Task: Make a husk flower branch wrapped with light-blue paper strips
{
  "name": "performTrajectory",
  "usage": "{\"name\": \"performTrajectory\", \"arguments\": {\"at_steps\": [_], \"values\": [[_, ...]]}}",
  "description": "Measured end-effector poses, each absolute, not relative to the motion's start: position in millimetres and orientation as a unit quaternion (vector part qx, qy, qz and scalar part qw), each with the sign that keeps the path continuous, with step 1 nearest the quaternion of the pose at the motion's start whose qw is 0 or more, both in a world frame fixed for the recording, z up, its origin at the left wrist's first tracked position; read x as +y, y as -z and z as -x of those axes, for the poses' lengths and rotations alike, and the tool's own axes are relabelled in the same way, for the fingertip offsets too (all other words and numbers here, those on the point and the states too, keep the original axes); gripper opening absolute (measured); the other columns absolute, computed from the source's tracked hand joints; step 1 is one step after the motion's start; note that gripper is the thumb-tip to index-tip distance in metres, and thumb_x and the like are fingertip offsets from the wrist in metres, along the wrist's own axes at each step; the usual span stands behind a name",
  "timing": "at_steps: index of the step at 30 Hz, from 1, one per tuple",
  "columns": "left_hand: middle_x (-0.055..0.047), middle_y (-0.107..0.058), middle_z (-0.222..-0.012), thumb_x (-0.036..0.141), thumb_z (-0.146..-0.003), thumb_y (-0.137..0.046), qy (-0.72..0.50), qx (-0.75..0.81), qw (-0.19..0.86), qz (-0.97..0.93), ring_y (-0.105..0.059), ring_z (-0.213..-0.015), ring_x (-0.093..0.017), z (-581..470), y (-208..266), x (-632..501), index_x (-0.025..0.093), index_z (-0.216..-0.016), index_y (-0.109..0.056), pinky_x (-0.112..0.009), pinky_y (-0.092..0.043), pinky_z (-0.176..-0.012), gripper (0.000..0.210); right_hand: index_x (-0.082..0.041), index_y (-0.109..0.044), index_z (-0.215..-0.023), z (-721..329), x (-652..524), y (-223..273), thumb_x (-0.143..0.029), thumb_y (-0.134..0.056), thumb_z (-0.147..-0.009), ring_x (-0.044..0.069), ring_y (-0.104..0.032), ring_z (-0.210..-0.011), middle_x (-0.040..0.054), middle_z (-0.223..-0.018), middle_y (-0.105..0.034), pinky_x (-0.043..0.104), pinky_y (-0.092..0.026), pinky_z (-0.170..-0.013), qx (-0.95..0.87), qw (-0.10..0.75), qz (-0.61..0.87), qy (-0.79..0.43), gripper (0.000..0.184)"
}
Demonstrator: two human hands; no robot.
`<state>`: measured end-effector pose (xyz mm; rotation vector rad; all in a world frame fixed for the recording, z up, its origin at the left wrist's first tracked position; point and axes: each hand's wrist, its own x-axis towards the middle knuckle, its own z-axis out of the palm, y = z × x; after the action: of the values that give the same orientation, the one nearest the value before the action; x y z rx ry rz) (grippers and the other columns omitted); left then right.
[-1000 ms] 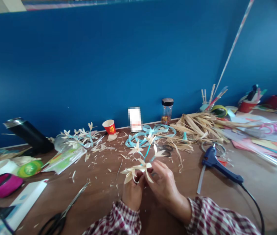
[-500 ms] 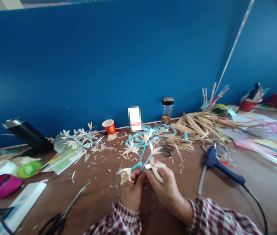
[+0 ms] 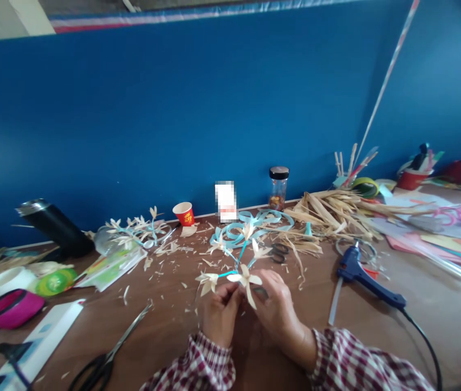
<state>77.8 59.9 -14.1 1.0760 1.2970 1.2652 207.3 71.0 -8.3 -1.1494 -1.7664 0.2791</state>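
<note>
Between my hands is a spray of cream corn-husk flowers [image 3: 245, 279] on stems wrapped in light-blue tape. Its blossoms fan out away from me, with one bloom low over my fingertips. My left hand [image 3: 219, 314] is closed, thumb and fingers pinching the base of the stems. Close beside it, my right hand [image 3: 278, 310] is closed at the same joint, its fingertips partly covered by the nearest petals. Light-blue tape [image 3: 230, 237] lies in loose loops just behind the flowers. A second bunch of husk flowers [image 3: 134, 231] rests at the back left.
Black-handled scissors [image 3: 110, 353] lie at front left, and a blue glue gun [image 3: 371, 282] with its cord at right. Dry husks [image 3: 323, 212], a lidded jar [image 3: 278, 190] and a red paper cup [image 3: 184, 214] stand along the blue partition [image 3: 197, 103]. Husk scraps litter the table.
The near blossom has swung left and now faces me over my fingertips. My right hand has turned slightly about the stems; my left hand keeps its pinch. The camera view has tipped up a little.
</note>
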Motion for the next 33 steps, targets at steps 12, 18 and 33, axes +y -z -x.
{"name": "performTrajectory", "arguments": {"at_steps": [12, 18, 33], "values": [[0.002, -0.057, -0.051, 0.036, -0.053, -0.082, -0.547, 0.494, 0.588, -0.335, -0.052, -0.044, -0.007, -49, 11, 83, 0.012, -0.071, -0.068, -0.020, -0.048, -0.046, 0.033, -0.018, -0.059, -0.093, -206, 70, 9, -0.031, -0.046, -0.089, 0.017, -0.061, -0.073, 0.0040, -0.082, -0.066, 0.026, -0.047, -0.067, -0.708, 0.466, 0.446, -0.288, 0.019], [0.004, -0.055, -0.046, 0.040, -0.052, -0.081, -0.549, 0.492, 0.553, -0.389, -0.047, -0.040, -0.006, -47, 13, 83, 0.013, -0.067, -0.068, -0.018, -0.041, -0.042, 0.034, -0.017, -0.060, -0.098, -203, 67, 10, -0.031, -0.042, -0.090, 0.019, -0.062, -0.081, 0.0064, -0.090, -0.068, 0.029, -0.049, -0.074, -0.699, 0.489, 0.379, -0.360, 0.024], [0.001, -0.060, -0.058, 0.041, -0.056, -0.078, -0.557, 0.490, 0.508, -0.438, -0.054, -0.051, -0.011, -42, 29, 84, 0.013, -0.072, -0.067, -0.025, -0.047, -0.056, 0.034, -0.016, -0.066, -0.091, -207, 71, 19, -0.026, -0.052, -0.081, 0.020, -0.064, -0.078, 0.0064, -0.086, -0.069, 0.031, -0.049, -0.074, -0.733, 0.462, 0.418, -0.274, 0.019]]}}
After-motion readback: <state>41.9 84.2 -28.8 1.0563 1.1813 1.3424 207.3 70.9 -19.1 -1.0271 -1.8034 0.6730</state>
